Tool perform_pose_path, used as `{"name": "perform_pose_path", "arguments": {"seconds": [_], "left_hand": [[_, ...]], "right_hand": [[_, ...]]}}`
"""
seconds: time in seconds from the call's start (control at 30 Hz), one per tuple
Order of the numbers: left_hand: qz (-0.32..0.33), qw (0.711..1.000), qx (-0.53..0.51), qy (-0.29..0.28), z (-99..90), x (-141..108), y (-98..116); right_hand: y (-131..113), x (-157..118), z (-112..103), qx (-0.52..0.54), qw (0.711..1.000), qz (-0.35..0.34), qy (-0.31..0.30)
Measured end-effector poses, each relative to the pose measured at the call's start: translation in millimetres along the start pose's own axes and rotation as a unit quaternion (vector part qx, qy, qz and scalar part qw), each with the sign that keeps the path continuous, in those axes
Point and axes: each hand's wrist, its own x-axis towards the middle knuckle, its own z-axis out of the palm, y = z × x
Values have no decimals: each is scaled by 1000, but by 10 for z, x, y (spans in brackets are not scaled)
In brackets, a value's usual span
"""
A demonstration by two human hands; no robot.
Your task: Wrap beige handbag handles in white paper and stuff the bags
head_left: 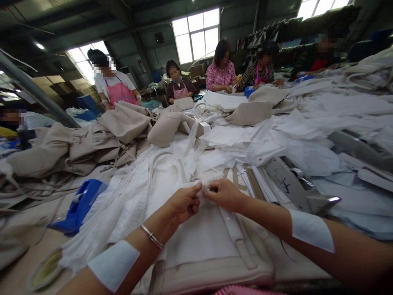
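A pale beige bag (215, 272) lies flat in front of me, a thin white sheet (196, 241) spread over its face. My left hand (184, 203) is closed in a pinch, thumb up, on thin white wrapping (205, 186) at the bag's upper part. Close beside it, my right hand (225, 193) pinches the same wrapping, fingers curled in. A strap partly covered in white (235, 231) runs down the bag below my right hand. The looped handle (167, 157) rests beyond my hands. Exactly what the wrapping encloses between my fingertips is hard to make out.
A blue tape dispenser (81, 207) stands at left, a grey tape dispenser (291, 182) at right. Beige bags (89, 147) heap up at far left. White sheets (230, 137) cover much of the table. Several people work across it, one in a pink apron (119, 90).
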Motion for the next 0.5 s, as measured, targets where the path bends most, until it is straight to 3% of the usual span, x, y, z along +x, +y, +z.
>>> {"name": "perform_pose_path", "arguments": {"seconds": [0.1, 0.17, 0.27, 0.37, 0.43, 0.5], "left_hand": [[13, 1000, 17, 23, -25, 128, -11], [44, 997, 63, 9, -39, 163, -50], [120, 980, 160, 0, -54, 163, -124], [188, 952, 242, 13, -53, 171, -200], [225, 929, 291, 21, -41, 182, -235], [249, 907, 339, 23, -23, 175, -245]], "right_hand": [[39, -43, 21, -151, 984, -90, 23], [50, -35, -32, -133, 987, -82, -23], [43, 57, -162, 37, 991, 83, -100], [51, 195, -217, 214, 930, 269, -129], [77, 265, -185, 278, 895, 322, -135], [111, 295, -126, 313, 878, 341, -119]]}}
